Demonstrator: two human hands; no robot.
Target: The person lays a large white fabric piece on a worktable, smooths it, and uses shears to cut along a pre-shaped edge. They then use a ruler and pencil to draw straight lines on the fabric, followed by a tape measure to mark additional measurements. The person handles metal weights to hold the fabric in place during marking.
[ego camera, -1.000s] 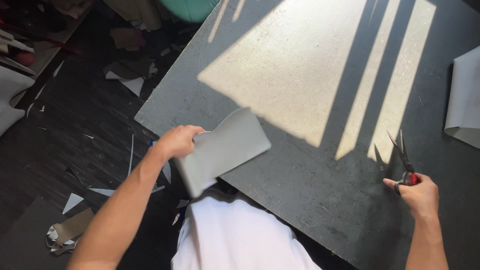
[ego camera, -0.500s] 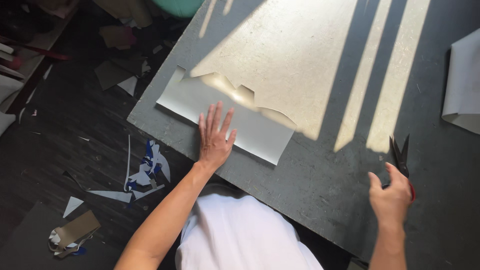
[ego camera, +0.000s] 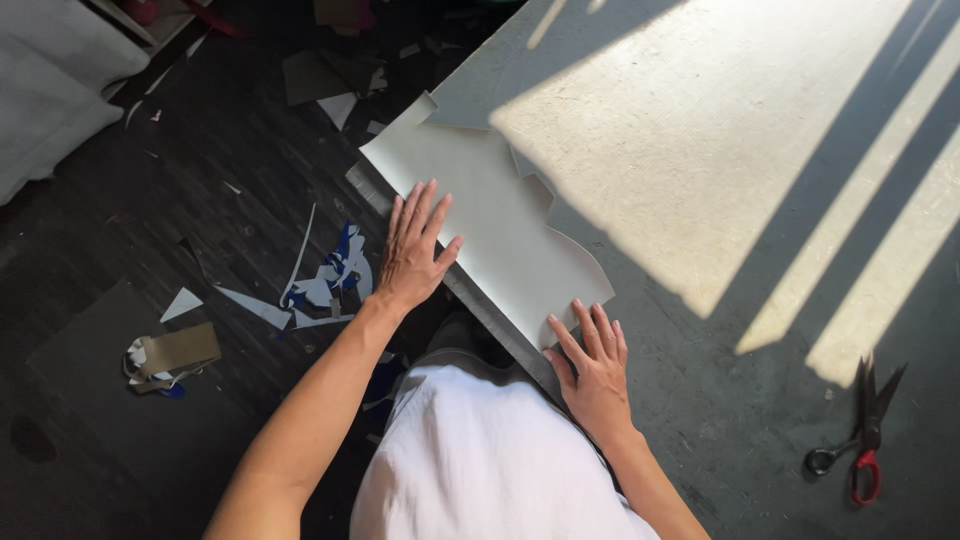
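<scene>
The left hand (ego camera: 415,250) hides part of the pale sheet (ego camera: 500,230); floor scraps (ego camera: 320,285) too small to tell

Left hand (ego camera: 415,250) and right hand (ego camera: 592,368) press flat on grey sheet (ego camera: 490,215).

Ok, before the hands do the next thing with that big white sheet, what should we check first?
1. Left hand flat on the white sheet: ok.
2. Right hand pressing the sheet's near corner: ok.
3. Sheet fully on the grey table: not ok, its left edge hangs over the table edge.
4. Scissors away from both hands: ok, they lie on the table to the right.
5. Sheet lying smooth, no folds: cannot tell, though the far corner looks curled.
6. Floor free of scraps: not ok.
</scene>
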